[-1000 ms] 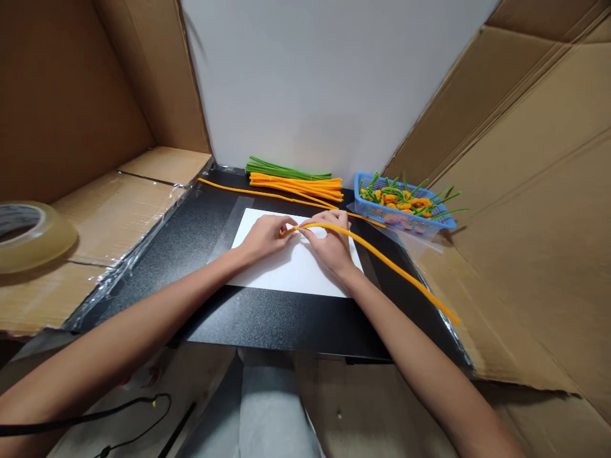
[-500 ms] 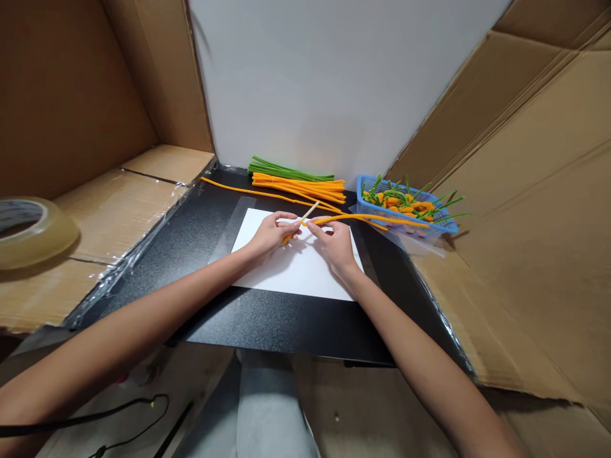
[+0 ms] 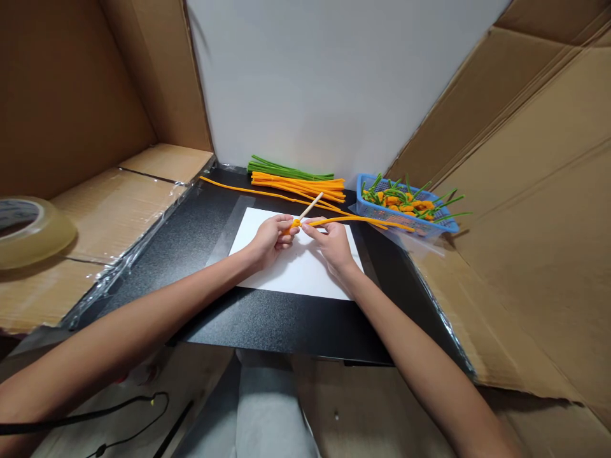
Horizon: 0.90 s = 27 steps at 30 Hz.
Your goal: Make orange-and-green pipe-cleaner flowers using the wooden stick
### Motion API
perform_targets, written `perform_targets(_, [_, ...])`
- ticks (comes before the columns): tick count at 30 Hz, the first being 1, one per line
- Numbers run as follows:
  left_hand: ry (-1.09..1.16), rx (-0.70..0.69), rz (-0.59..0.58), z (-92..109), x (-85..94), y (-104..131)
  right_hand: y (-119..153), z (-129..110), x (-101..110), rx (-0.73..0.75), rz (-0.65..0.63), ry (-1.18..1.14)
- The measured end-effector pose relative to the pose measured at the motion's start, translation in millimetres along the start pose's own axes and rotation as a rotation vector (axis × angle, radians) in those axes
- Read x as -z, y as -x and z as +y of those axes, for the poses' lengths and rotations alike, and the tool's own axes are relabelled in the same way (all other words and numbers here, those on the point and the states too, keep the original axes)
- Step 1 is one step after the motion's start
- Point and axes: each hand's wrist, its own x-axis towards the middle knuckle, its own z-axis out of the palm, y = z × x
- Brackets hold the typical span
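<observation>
My left hand (image 3: 273, 238) is closed on a thin pale wooden stick (image 3: 312, 205), which slants up to the right from the fingers. Orange pipe cleaner is coiled round the stick's lower part at the fingertips. From the coil a long orange pipe cleaner (image 3: 365, 218) runs right, and my right hand (image 3: 331, 245) pinches it close to the stick. Both hands are above a white sheet (image 3: 296, 280) on the black table. The stick's lower end is hidden by the left fingers.
Green pipe cleaners (image 3: 286, 168) and orange pipe cleaners (image 3: 298, 186) lie in bundles at the back. A loose orange pipe cleaner (image 3: 243, 189) stretches in front of them. A blue basket (image 3: 365, 207) holds orange and green pieces. A tape roll (image 3: 52, 235) sits on cardboard at left.
The stick has turned a little, and more orange coil shows at the left fingertips. The free end of the orange pipe cleaner has drawn slightly left.
</observation>
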Motion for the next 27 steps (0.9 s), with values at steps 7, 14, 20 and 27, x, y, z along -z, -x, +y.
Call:
perform_targets(7, [-0.154,-0.065,-0.034,0,3.9,-2,0,-5,2,0.037,-0.030,0.020])
perform_targets(14, [-0.163,-0.030,-0.195,8,6.6,0,-2,-4,4,-0.237,-0.177,-0.306])
perform_targets(20, [-0.456,0.020,-0.406,20,17.1,0,-7,-8,23,-0.167,-0.369,-0.182])
perform_targets(27, [-0.827,-0.031,-0.446,26,18.1,0,-14,-9,39,-0.131,-0.534,0.024])
